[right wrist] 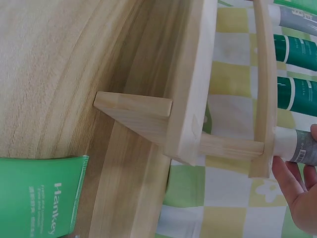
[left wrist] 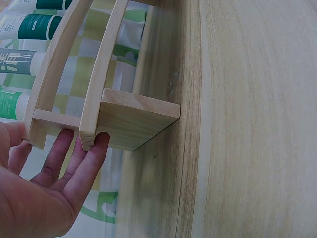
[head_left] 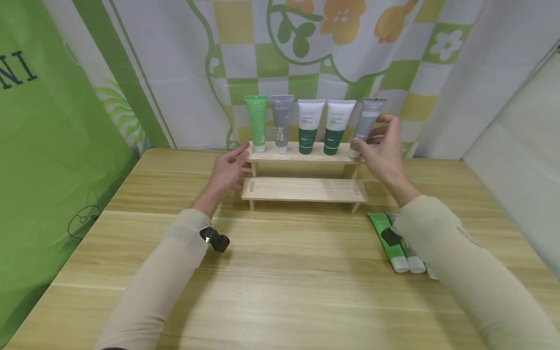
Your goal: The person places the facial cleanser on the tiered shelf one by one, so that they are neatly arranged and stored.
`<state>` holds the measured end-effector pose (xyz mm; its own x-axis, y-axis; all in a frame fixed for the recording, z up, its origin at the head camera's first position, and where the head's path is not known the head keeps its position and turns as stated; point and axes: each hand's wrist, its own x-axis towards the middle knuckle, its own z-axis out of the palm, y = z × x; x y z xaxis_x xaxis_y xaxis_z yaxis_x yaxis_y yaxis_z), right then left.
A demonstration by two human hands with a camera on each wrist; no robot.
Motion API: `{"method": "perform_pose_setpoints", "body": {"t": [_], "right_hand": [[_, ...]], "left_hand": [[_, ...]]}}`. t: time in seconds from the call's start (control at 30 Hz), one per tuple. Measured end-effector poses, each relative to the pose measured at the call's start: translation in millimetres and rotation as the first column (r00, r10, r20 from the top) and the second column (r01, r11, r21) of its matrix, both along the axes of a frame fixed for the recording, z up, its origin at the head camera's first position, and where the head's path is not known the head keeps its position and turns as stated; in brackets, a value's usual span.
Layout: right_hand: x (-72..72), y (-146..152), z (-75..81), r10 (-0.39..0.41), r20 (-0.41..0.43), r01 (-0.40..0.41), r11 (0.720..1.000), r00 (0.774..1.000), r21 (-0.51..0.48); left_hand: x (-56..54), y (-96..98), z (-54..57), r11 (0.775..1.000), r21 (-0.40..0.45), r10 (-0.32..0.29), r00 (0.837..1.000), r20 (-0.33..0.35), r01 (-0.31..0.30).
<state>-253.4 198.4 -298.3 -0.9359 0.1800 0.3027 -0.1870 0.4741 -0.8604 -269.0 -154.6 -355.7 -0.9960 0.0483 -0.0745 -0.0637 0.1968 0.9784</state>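
Note:
A two-tier wooden stand bears several squeeze tubes standing on their caps along its upper shelf. At the right end of that shelf, my right hand pinches a grey tube between thumb and fingers, its white cap at the shelf. In the right wrist view, the fingertips lie against this tube near its cap. My left hand touches the stand's left end with extended fingers. Left to right stand a green tube, a grey tube and two white-and-green tubes.
On the wooden table, a green tube and a grey tube lie beside the right forearm, which partly covers them and another tube. A patterned curtain hangs behind the stand. Green fabric hangs at the left.

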Motion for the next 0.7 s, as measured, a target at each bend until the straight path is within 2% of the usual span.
{"method": "perform_pose_setpoints", "body": {"t": [0.2,0.7], "right_hand": [[-4.6,-1,-2.0,-0.009,-0.034,0.009,1.000,0.999,0.010],[-11.8,-3,-5.2,-0.023,-0.037,0.025,0.998,0.999,0.059]], "left_hand": [[-0.3,0.7,0.8,1.000,-0.001,0.007,1.000,-0.002,-0.007],[-1.9,0.8,0.4,1.000,0.022,0.018,1.000,0.004,-0.019]]}}
